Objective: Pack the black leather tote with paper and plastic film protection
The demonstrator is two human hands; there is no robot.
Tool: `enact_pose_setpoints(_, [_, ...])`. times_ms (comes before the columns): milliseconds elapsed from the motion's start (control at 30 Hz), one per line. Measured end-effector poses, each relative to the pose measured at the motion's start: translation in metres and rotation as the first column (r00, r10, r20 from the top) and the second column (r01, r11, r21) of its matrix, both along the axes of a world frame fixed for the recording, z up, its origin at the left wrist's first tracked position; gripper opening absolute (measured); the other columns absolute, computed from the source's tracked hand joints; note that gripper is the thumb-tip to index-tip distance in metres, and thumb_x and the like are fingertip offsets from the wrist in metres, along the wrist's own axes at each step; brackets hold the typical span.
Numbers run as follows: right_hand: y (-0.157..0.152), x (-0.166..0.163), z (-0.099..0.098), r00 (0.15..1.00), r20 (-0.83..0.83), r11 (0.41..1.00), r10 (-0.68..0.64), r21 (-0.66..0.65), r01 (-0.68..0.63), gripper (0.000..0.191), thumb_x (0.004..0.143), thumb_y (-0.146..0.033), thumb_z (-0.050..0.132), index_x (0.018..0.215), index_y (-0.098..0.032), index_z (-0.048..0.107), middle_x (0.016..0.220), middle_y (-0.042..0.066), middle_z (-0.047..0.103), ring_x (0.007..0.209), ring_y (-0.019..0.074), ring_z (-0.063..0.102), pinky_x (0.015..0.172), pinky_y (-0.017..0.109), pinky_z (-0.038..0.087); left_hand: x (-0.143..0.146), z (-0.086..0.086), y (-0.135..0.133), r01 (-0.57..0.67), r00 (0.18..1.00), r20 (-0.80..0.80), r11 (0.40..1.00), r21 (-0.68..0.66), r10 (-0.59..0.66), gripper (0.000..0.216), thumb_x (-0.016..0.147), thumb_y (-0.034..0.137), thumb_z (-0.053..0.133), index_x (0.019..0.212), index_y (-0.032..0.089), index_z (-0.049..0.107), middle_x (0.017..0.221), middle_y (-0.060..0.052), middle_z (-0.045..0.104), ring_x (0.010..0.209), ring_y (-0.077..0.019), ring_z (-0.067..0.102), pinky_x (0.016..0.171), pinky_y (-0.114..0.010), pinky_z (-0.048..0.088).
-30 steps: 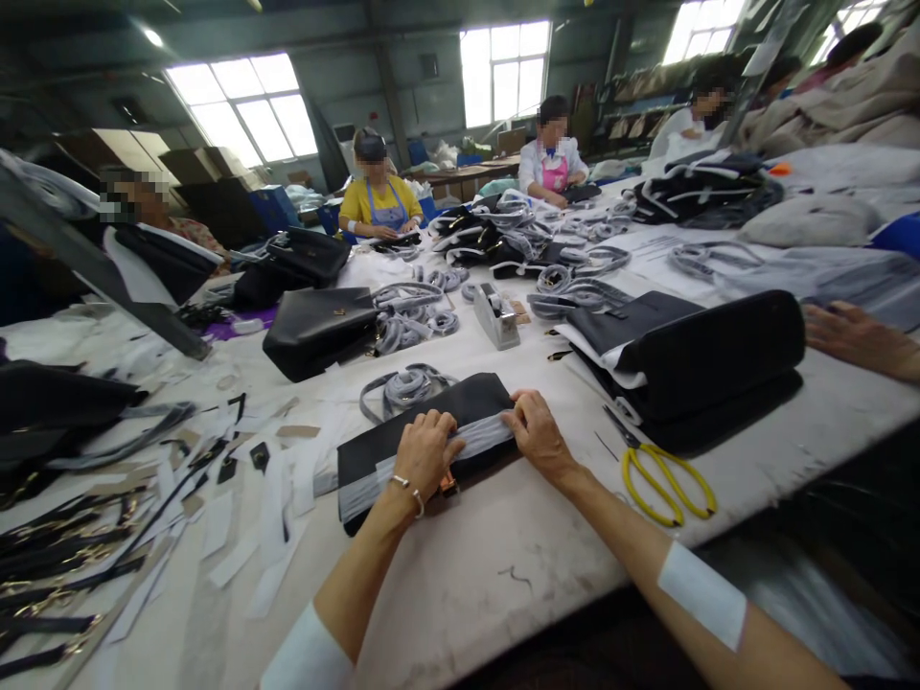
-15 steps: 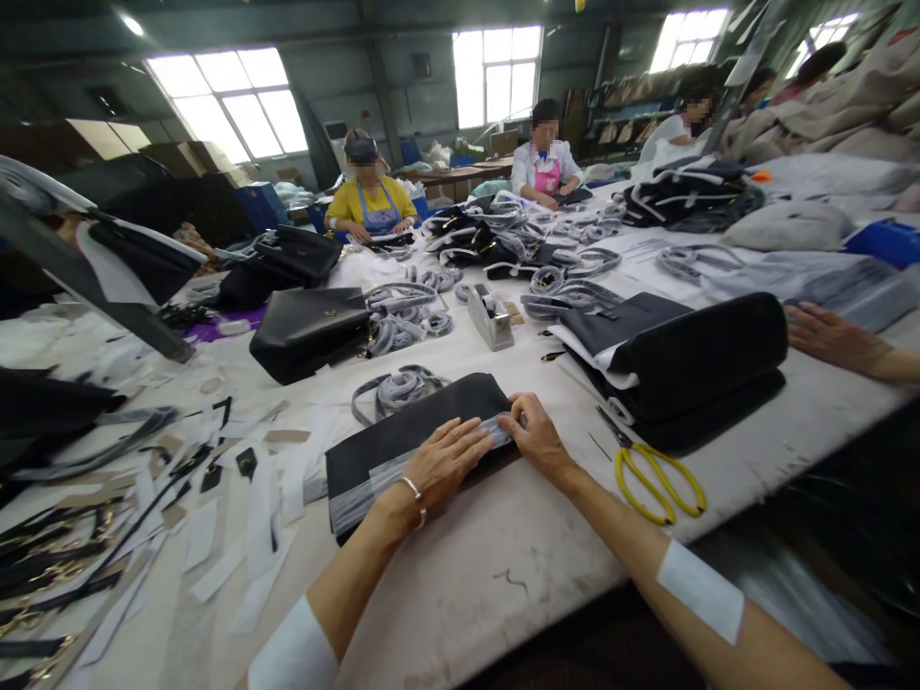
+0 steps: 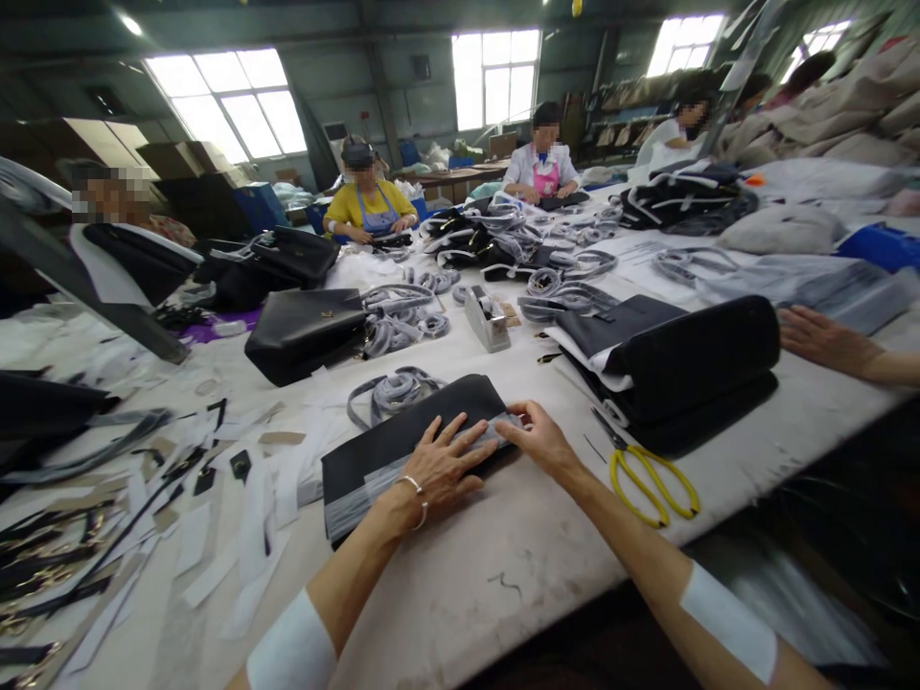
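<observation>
A flat black bag lies on the white table in front of me, with a strip of thin grey wrapping along its near edge. My left hand rests flat on the bag and the wrapping, fingers spread. Just to the right, my right hand pinches the right end of the wrapping at the bag's corner.
Yellow-handled scissors lie right of my hands, beside a stack of black bags. A tape dispenser, wrapped straps and another black bag sit behind. Paper strips litter the left. Another person's hand rests at right; several workers sit opposite.
My left hand has opened from a curled grip to lying flat with fingers spread on the bag. My right hand has stayed pinching the wrapping's right end.
</observation>
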State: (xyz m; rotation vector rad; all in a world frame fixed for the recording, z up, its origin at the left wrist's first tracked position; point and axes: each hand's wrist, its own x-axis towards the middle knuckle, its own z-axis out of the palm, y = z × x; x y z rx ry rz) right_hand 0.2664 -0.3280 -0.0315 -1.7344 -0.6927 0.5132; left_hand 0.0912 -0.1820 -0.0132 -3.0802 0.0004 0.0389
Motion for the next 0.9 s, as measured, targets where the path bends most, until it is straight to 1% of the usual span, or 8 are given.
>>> enact_pose_setpoints(67, [0.001, -0.004, -0.002, 0.997, 0.061, 0.999, -0.044, -0.013, 0.045, 0.052, 0.061, -0.054, 0.074, 0.098, -0.019, 0.062, 0.099, 0.007, 0.064, 0.088, 0.0221, 0.057, 0.082, 0.035, 0.046, 0.000, -0.001, 0.001, 0.004, 1.000, 0.012, 1.000, -0.003, -0.004, 0.063, 0.091, 0.050, 0.048, 0.146, 0.044, 0.018, 0.156, 0.005, 0.019, 0.143, -0.0303, 0.015, 0.112, -0.059, 0.018])
enact_pose_setpoints(233, [-0.007, -0.001, -0.003, 0.982, -0.174, 0.996, 0.072, 0.057, -0.062, 0.048, 0.073, -0.057, 0.064, 0.099, -0.017, 0.062, 0.093, 0.006, 0.067, 0.088, 0.0213, 0.061, 0.081, 0.033, 0.047, -0.001, -0.004, 0.002, 0.042, 0.999, 0.005, 0.999, -0.023, -0.042, 0.064, 0.091, 0.046, 0.050, 0.146, 0.043, 0.019, 0.157, 0.005, 0.015, 0.143, -0.0297, 0.014, 0.111, -0.062, 0.017])
enact_pose_setpoints(367, [-0.003, -0.003, 0.000, 1.000, -0.022, 0.996, -0.004, -0.092, 0.002, 0.052, 0.064, -0.052, 0.073, 0.100, -0.017, 0.062, 0.092, 0.006, 0.066, 0.086, 0.0232, 0.061, 0.076, 0.034, 0.048, -0.001, -0.002, 0.002, 0.053, 0.999, 0.010, 0.998, -0.035, -0.053, 0.062, 0.091, 0.043, 0.050, 0.146, 0.042, 0.021, 0.157, 0.004, 0.018, 0.143, -0.0291, 0.014, 0.112, -0.063, 0.014])
enact_pose_setpoints(433, [0.001, -0.004, -0.001, 1.000, -0.011, 0.994, -0.020, -0.112, 0.019, 0.052, 0.061, -0.049, 0.075, 0.099, -0.017, 0.060, 0.089, 0.005, 0.066, 0.084, 0.0229, 0.060, 0.074, 0.033, 0.048, -0.001, -0.001, 0.002, 0.062, 0.998, 0.006, 0.997, -0.041, -0.062, 0.061, 0.091, 0.043, 0.051, 0.145, 0.042, 0.023, 0.157, 0.004, 0.019, 0.143, -0.0289, 0.014, 0.112, -0.063, 0.014])
enact_pose_setpoints(600, [-0.001, 0.002, -0.003, 0.959, -0.238, 0.987, 0.155, 0.004, -0.158, 0.043, 0.066, -0.045, 0.072, 0.097, -0.018, 0.058, 0.081, 0.001, 0.066, 0.076, 0.0186, 0.060, 0.069, 0.030, 0.047, 0.000, 0.000, 0.001, 0.055, 0.998, -0.010, 0.995, -0.081, -0.056, 0.061, 0.090, 0.040, 0.052, 0.145, 0.043, 0.024, 0.156, 0.004, 0.020, 0.143, -0.0299, 0.015, 0.111, -0.064, 0.015])
enact_pose_setpoints(767, [-0.004, 0.028, 0.011, 0.890, -0.365, 0.950, 0.274, -0.044, -0.310, 0.035, 0.065, -0.043, 0.071, 0.086, -0.016, 0.062, 0.076, 0.001, 0.065, 0.071, 0.0163, 0.060, 0.068, 0.029, 0.047, 0.000, -0.005, 0.004, 0.052, 0.999, 0.024, 0.987, -0.151, -0.049, 0.064, 0.088, 0.039, 0.056, 0.143, 0.046, 0.025, 0.156, 0.005, 0.019, 0.143, -0.0322, 0.016, 0.109, -0.067, 0.017])
enact_pose_setpoints(833, [0.004, 0.049, 0.022, 0.924, -0.296, 0.950, 0.244, -0.117, -0.288, 0.034, 0.065, -0.045, 0.068, 0.081, -0.015, 0.065, 0.076, 0.004, 0.066, 0.071, 0.0177, 0.062, 0.068, 0.030, 0.048, 0.000, -0.006, 0.005, 0.072, 0.996, 0.057, 0.981, -0.181, -0.063, 0.063, 0.087, 0.040, 0.057, 0.142, 0.046, 0.027, 0.156, 0.005, 0.021, 0.142, -0.0326, 0.018, 0.109, -0.067, 0.018])
enact_pose_setpoints(900, [0.022, 0.073, 0.034, 0.983, -0.125, 0.978, 0.137, -0.140, -0.154, 0.036, 0.067, -0.049, 0.065, 0.079, -0.014, 0.066, 0.079, 0.007, 0.068, 0.074, 0.0198, 0.064, 0.068, 0.031, 0.050, -0.001, -0.007, 0.007, 0.088, 0.994, 0.077, 0.975, -0.205, -0.073, 0.064, 0.086, 0.040, 0.058, 0.143, 0.045, 0.027, 0.155, 0.004, 0.023, 0.142, -0.0331, 0.019, 0.109, -0.067, 0.019])
